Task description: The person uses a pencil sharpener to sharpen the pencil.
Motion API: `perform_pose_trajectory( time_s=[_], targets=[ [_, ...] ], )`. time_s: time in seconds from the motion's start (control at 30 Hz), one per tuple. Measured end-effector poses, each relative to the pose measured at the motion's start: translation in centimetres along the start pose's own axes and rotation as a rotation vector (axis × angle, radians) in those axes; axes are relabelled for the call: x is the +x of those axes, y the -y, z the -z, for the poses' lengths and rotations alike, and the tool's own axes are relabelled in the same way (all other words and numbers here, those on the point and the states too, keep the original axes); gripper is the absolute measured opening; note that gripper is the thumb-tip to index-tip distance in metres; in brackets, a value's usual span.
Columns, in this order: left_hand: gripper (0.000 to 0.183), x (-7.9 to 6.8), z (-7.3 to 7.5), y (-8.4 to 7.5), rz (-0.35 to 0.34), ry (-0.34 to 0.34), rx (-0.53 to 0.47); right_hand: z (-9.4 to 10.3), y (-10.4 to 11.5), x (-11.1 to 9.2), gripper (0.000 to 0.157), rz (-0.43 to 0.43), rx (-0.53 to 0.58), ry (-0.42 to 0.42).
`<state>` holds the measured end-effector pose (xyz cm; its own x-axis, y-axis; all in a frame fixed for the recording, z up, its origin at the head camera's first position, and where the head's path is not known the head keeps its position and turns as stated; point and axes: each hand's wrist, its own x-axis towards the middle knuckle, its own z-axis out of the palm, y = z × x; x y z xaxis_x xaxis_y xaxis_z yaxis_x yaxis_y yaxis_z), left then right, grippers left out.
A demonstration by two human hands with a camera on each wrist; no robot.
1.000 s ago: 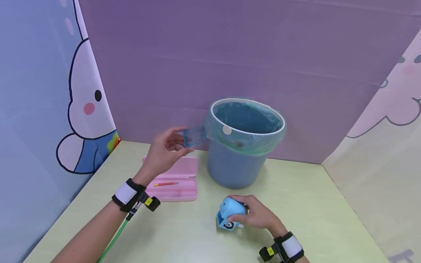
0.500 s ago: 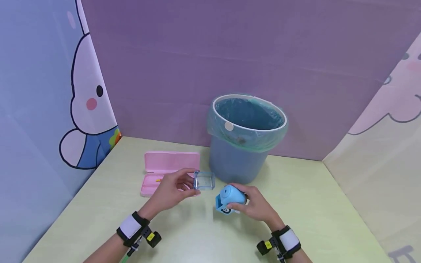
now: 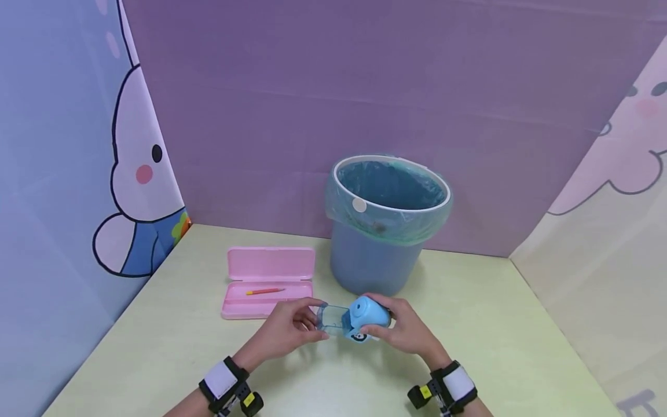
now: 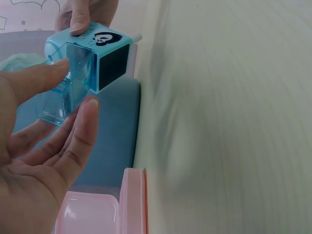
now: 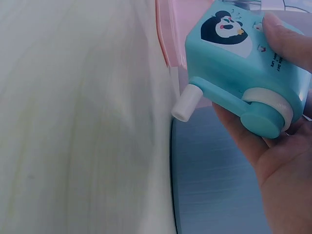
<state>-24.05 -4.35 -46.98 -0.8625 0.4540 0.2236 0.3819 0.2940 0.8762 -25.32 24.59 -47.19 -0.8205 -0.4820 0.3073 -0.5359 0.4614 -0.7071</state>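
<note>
My right hand grips a light-blue crank pencil sharpener with a panda printed on its side. A white-tipped crank handle shows in the right wrist view. Between thumb and fingers, my left hand pinches a clear blue shavings drawer. The drawer's far end is at the sharpener's dark square opening; whether it has entered cannot be told. Both are held above the table. Behind the left hand lies an opened pink pencil case with a red pencil in it.
A blue trash bin lined with a green translucent bag stands behind the hands, against the purple backdrop. The pale table meets printed cartoon panels on the left and right.
My left hand has brought the drawer from beside the bin's rim down and toward me, up to the sharpener. My right hand still holds the sharpener, raised slightly.
</note>
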Motion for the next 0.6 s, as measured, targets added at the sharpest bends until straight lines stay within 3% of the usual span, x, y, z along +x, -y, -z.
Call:
perform_pose_trajectory(
  time_s=[0.6],
  targets=[
    [0.053,0.6,-1.4,0.5,-0.059,-0.047,0.023,0.2,0.5,0.2,0.059,0.038,-0.031,0.040]
  ],
)
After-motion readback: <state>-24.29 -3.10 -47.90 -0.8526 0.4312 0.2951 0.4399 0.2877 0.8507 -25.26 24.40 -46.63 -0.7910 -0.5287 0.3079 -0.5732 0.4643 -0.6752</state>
